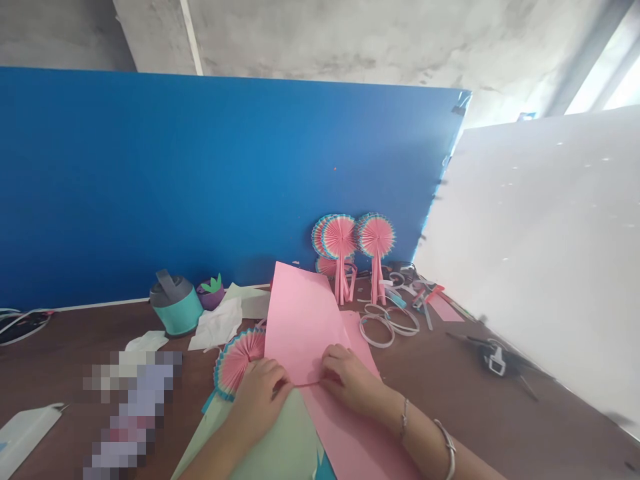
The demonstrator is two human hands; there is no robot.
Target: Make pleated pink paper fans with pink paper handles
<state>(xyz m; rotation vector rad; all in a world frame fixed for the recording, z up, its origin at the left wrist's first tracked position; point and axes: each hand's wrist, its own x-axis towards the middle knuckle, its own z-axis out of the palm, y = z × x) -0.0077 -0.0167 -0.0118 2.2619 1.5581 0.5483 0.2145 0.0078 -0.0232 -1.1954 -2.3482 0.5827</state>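
A pink paper sheet (pixel 303 320) stands lifted off the brown table (pixel 500 413), folded up along its near edge. My left hand (pixel 260 400) pinches the fold at its left end, fingers closed on the paper. My right hand (pixel 350 383) presses the same fold at its right end, fingers curled on the sheet; two bracelets sit on that wrist. More pink paper (pixel 360 440) and a pale green sheet (pixel 280 447) lie under my hands. A pink and teal pleated paper fan (pixel 237 363) lies flat just left of my left hand.
Two upright pleated fans (pixel 340 240) (pixel 376 237) lean on the blue board (pixel 200 180). A teal tape dispenser (pixel 175 307), white paper scraps (pixel 217 323), white paper rings (pixel 385 327) and a small black tool (pixel 495 360) lie around. A white board (pixel 550 253) stands at right.
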